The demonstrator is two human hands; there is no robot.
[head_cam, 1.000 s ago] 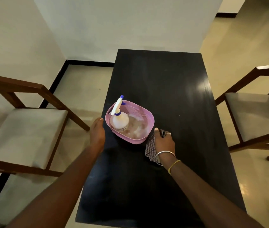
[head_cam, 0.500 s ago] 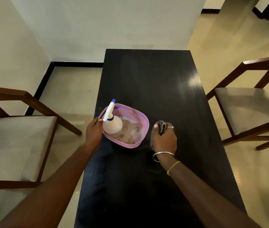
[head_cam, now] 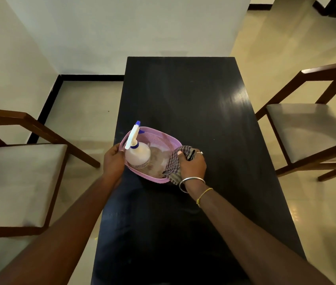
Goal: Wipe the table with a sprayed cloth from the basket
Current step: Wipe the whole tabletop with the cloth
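1. Cloth [head_cam: 175, 162]: a checked one, bunched in the right hand [head_cam: 192, 166], whose fingers and thumb are curled round it. It lies over the basket's [head_cam: 159, 134] right rim, partly inside and partly hanging over the near edge.
2. The left hand [head_cam: 113, 161] clasps the basket's left rim, thumb on top, holding it steady.
3. The basket sits on the left half of the table [head_cam: 183, 95], about midway along it. A spray bottle [head_cam: 138, 154] stands upright in its left end, nozzle pointing away.
4. Whether the cloth is coming out or going in, I cannot tell. Either way, the step seems to be moving it across the rim.
5. To do it well:
   - keep the left hand's hold, as the basket looks light enough to slide;
   - lift the cloth clear of the woven rim so that it does not snag;
   - keep it away from the bottle, which could tip;
   - gather the loose corner first.
6. Count:
   - one cloth, one basket, one bottle and one table;
   - two chairs, one on the left [head_cam: 17, 182] and one on the right [head_cam: 306, 128];
   - two hands, both occupied.
7. A brownish patch on the basket floor is too unclear to name.
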